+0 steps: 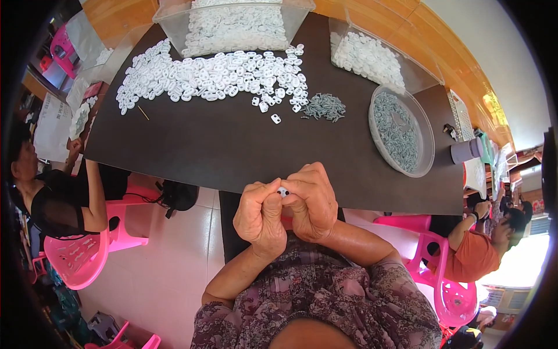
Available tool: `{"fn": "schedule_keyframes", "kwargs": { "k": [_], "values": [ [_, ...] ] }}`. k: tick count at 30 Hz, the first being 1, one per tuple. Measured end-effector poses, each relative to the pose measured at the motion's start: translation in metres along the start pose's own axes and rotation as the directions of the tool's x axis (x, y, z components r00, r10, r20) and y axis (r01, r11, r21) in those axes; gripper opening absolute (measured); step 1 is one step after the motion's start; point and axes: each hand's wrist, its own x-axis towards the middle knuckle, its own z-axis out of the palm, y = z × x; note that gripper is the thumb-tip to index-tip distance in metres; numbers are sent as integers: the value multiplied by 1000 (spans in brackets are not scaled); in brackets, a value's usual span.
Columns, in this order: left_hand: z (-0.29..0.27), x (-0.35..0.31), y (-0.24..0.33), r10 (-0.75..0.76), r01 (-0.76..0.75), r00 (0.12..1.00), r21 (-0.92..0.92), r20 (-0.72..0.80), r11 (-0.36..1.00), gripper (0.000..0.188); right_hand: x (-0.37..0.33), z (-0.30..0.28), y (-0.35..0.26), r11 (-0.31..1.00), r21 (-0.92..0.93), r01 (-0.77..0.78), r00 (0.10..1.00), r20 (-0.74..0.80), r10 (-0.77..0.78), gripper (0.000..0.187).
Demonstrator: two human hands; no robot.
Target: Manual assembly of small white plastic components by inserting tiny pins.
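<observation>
White two-holed piece (283,191), small and glossy, sits between the fingertips of two bare hands, just over the middle of the near edge of a dark brown tabletop (232,139). The left hand (257,216) pinches it from its left side and the right hand (313,200) from its right, fingers curled in and the two grips almost meeting. Only the part of the piece left bare by the fingertips shows, its two dark holes facing up; the rest is covered. Toward the far edge spreads a broad heap of similar white pieces (215,75), in front of a clear bin (172,26) filled with more. One loose white piece (275,119) lies apart, on the near side of the heap. Right of the heap is a small pile of grey screws (325,107). Near the right edge stands a round clear tray (431,139) full of such screws, and at the far right corner a second clear bin (419,71) of white pieces. A thin yellowish stick (143,113) lies toward the left edge. Beyond the left and right edges, other people sit by pink chairs (75,259).
</observation>
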Motion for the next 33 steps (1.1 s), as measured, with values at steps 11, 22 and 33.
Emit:
{"fn": "schedule_keyframes", "kwargs": {
  "k": [11,22,33],
  "values": [
    [-4,35,4,-228,222,969,64,92,973,17,20,-24,11,980,-103,-171,984,36,176,19],
    [3,117,-64,70,-498,823,657,563,566,19,157,-125,124,857,-470,-210,967,-230,110,12],
    [9,127,-64,-45,-461,791,643,610,611,10,199,-160,228,542,-820,-184,952,-11,307,10]
  ]
}}
